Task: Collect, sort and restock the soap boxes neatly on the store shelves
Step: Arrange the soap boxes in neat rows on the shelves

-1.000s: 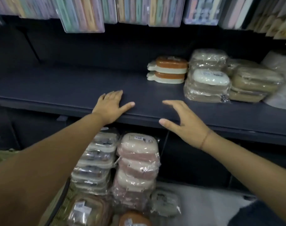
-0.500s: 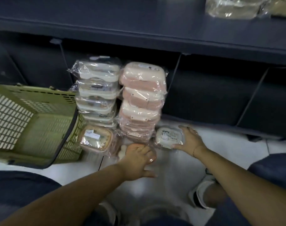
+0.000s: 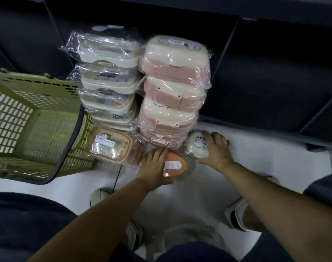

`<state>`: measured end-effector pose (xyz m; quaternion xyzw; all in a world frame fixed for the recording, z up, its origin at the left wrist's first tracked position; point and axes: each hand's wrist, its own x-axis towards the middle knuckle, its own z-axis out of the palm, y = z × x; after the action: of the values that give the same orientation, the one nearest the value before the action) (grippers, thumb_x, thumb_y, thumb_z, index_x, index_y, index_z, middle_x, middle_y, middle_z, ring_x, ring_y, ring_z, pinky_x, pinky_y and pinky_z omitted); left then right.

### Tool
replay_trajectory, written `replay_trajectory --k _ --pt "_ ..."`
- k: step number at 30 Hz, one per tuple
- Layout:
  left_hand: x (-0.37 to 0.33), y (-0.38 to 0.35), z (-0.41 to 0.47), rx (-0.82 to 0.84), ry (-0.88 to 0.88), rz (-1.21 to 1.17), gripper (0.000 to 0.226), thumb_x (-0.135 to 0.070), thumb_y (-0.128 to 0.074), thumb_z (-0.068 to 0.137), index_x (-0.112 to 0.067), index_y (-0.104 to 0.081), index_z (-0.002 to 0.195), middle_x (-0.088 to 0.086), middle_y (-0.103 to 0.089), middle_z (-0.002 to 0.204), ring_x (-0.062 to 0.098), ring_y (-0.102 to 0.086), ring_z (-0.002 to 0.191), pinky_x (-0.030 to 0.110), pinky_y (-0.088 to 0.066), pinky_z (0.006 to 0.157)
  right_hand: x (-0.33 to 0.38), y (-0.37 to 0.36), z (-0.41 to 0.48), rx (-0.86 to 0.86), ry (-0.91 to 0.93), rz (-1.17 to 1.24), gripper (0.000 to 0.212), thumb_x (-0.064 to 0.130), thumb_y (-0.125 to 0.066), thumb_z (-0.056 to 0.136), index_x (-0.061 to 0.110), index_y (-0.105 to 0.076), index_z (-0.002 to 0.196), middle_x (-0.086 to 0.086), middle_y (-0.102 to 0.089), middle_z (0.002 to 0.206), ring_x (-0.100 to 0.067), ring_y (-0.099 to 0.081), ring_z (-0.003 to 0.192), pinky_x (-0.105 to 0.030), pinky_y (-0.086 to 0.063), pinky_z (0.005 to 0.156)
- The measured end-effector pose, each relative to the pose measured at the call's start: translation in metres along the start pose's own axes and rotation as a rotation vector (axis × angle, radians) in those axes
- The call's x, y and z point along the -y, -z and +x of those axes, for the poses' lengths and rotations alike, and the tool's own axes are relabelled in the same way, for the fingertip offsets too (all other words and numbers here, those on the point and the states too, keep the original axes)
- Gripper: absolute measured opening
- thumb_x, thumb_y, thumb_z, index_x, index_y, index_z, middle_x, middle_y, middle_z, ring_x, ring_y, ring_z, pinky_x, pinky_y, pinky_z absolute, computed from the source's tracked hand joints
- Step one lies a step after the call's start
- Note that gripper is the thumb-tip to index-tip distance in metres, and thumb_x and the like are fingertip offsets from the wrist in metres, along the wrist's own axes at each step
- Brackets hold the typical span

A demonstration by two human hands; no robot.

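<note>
Crouched before the pink stack (image 3: 174, 91) of wrapped soap boxes, dark shelving behind it. Grips the orange soap box (image 3: 175, 165) in the left hand (image 3: 153, 167) just in front of the pink stack's foot, with fingers curled over the far edge and thumb along the near one. Cups the white soap box (image 3: 198, 147) in the right hand (image 3: 217, 148) at the right of the pink stack's foot, fingers draped over its top.

Sorted so far, by the look of it: the pink stack and, touching its left side, a cream stack (image 3: 108, 82). To the pink stack's front left, one tan wrapped box (image 3: 111, 144) lying loose; farther left, a green basket (image 3: 29, 120). Nothing visibly shelved here; restocking judged mostly ahead.

Orange soap box lying flat with its labelled lid up, long axis running left to right along the pink stack's front, rounded end pointing right. White soap box tilted, printed face upward; too rounded to call an axis.
</note>
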<state>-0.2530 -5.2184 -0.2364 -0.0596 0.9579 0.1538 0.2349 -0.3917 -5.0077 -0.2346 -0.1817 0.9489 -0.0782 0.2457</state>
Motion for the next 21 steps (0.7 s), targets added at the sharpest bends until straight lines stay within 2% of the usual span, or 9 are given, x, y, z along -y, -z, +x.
replay_trajectory --k 3,7,12,17,19,21 --pt "0.004 -0.003 0.003 0.0 -0.017 -0.016 0.12 -0.06 -0.079 0.065 -0.02 -0.011 0.155 0.003 -0.022 0.157 0.028 -0.021 0.142 0.044 -0.024 0.116 -0.001 -0.004 0.005 0.017 -0.007 -0.02 0.119 0.058 -0.081 0.062 0.029 -0.01 0.153 -0.008 -0.023 0.146 -0.029 -0.02 0.139 -0.051 -0.012 0.116" --pt "0.006 0.001 0.002 -0.017 -0.014 0.017 0.116 -0.061 -0.078 0.064 -0.02 -0.018 0.154 0.002 -0.03 0.152 0.028 -0.031 0.135 0.041 -0.031 0.11 0.0 -0.004 0.008 0.047 0.036 -0.041 0.126 0.055 -0.083 0.061 0.025 -0.004 0.154 -0.009 -0.023 0.148 -0.03 -0.023 0.138 -0.047 -0.027 0.112" --pt "-0.002 0.017 -0.01 -0.03 -0.029 0.02 0.113 -0.065 -0.075 0.065 -0.022 -0.02 0.153 0.001 -0.036 0.148 0.028 -0.037 0.132 0.04 -0.033 0.106 0.0 0.015 0.002 0.117 0.046 -0.128 0.12 0.054 -0.079 0.065 0.024 -0.003 0.154 -0.011 -0.027 0.146 -0.032 -0.028 0.135 -0.042 -0.033 0.105" --pt "-0.023 0.068 -0.033 -0.056 -0.198 0.064 0.113 -0.073 -0.069 0.066 -0.023 -0.018 0.154 -0.001 -0.033 0.15 0.024 -0.036 0.134 0.039 -0.025 0.109 0.007 0.09 -0.024 0.285 0.059 -0.172 0.111 0.055 -0.078 0.064 0.03 -0.014 0.152 -0.008 -0.035 0.143 -0.03 -0.035 0.132 -0.038 -0.037 0.106" --pt "-0.035 0.097 -0.047 -0.071 -0.305 0.081 0.113 -0.078 -0.064 0.066 -0.023 -0.019 0.155 -0.002 -0.033 0.15 0.021 -0.034 0.134 0.036 -0.022 0.109 0.01 0.136 -0.04 0.305 0.113 -0.237 0.11 0.057 -0.078 0.062 0.031 -0.017 0.15 -0.006 -0.037 0.139 -0.028 -0.037 0.129 -0.037 -0.037 0.105" --pt "-0.048 0.128 -0.061 -0.166 -0.435 0.09 0.112 -0.082 -0.058 0.065 -0.022 -0.025 0.153 -0.002 -0.04 0.145 0.019 -0.038 0.129 0.034 -0.024 0.106 0.011 0.187 -0.062 0.271 0.167 -0.3 0.111 0.059 -0.077 0.061 0.033 -0.016 0.149 -0.002 -0.038 0.134 -0.025 -0.037 0.126 -0.036 -0.036 0.105"
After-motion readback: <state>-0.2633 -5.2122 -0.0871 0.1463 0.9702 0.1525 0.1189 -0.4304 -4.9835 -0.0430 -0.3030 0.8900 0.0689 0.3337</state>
